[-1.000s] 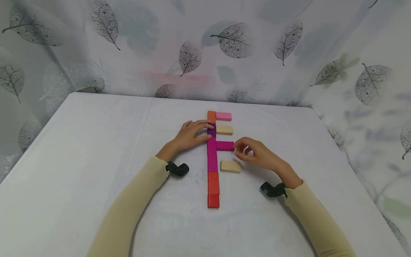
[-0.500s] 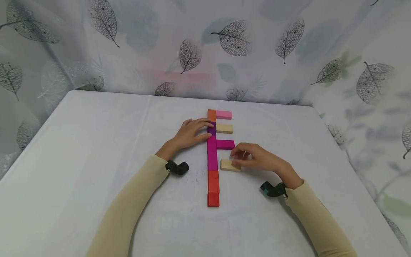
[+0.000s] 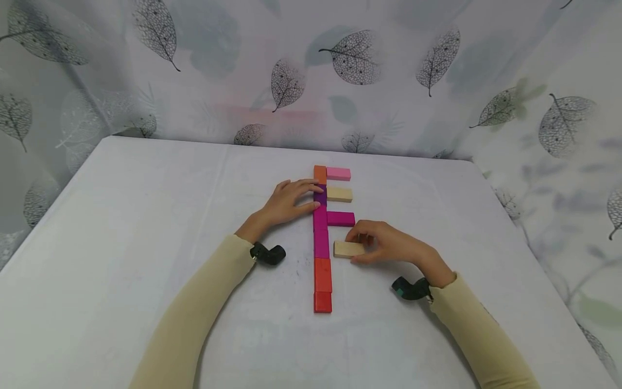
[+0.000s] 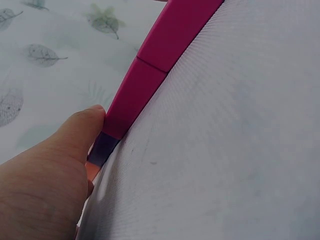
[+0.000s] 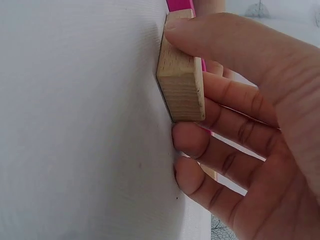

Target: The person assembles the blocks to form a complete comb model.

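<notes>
My right hand [image 3: 391, 244] pinches the near plain wooden block [image 3: 344, 249], which lies flat right of the row with a narrow gap to it. In the right wrist view the thumb presses one long side of that wooden block [image 5: 177, 62], the fingers along the other. My left hand [image 3: 284, 205] lies across the upper row, fingertips on the purple block [image 3: 320, 200]. Its thumb touches near the seam with the upper magenta block [image 3: 320, 219]; in the left wrist view the thumb tip meets the side of the magenta block [image 4: 127, 102].
Below the lower magenta block [image 3: 321, 244] come an orange-red block [image 3: 323, 275] and a red block [image 3: 323, 302]. An orange block [image 3: 320, 174] tops the row. Sticking out rightward are a pink block [image 3: 338, 173], another wooden block [image 3: 339, 195] and a magenta block [image 3: 341, 219].
My right hand has come down from the end of the sideways magenta block to the near wooden block and closed thumb and fingers on it. The left hand has stayed put.
</notes>
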Tool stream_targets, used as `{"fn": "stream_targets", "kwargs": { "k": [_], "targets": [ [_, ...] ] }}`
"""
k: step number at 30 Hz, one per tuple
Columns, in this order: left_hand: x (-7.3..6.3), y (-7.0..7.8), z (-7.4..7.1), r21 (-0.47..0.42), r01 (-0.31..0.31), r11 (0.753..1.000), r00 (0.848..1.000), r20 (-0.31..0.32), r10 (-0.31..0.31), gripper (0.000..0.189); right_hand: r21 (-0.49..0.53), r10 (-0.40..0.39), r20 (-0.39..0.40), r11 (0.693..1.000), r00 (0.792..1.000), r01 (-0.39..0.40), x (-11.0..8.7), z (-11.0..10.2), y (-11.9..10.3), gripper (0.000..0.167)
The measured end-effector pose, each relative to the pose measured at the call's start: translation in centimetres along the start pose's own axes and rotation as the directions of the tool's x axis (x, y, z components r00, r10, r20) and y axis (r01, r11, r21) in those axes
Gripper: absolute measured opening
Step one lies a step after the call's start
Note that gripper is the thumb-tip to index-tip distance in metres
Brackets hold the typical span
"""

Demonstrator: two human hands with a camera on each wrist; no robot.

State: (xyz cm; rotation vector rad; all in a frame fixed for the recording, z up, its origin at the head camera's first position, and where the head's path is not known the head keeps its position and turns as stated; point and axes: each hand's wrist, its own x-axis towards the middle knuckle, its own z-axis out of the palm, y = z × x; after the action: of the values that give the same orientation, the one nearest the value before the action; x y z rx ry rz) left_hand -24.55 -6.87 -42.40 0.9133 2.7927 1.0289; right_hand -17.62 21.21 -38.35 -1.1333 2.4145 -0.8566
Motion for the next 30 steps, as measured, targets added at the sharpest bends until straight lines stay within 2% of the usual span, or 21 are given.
{"fn": "stream_targets", "kwargs": {
  "k": [8, 19, 30],
  "targets": [
    [0.02, -0.13, -0.04, 0.007, 0.001, 1.000, 1.000, 0.003, -0.001, 0.042, -0.034, -0.036, -0.012, 0.999, 0.999, 0.035, 0.19, 0.08, -0.26, 0.033],
    [0.19, -0.02, -0.04, 0.003, -0.001, 1.000, 1.000, 0.000, 0.001, 0.042, -0.059, -0.003, -0.053, 0.998, 0.999, -0.001, 0.42, 0.39, -0.60, 0.033],
    [0.04, -0.16, 0.03, 0.004, -0.003, 1.000, 1.000, 0.001, 0.003, 0.042, -0.072, -0.018, -0.063, 0.997, 0.998, 0.013, 0.69, 0.74, -0.74, 0.032]
  ]
}}
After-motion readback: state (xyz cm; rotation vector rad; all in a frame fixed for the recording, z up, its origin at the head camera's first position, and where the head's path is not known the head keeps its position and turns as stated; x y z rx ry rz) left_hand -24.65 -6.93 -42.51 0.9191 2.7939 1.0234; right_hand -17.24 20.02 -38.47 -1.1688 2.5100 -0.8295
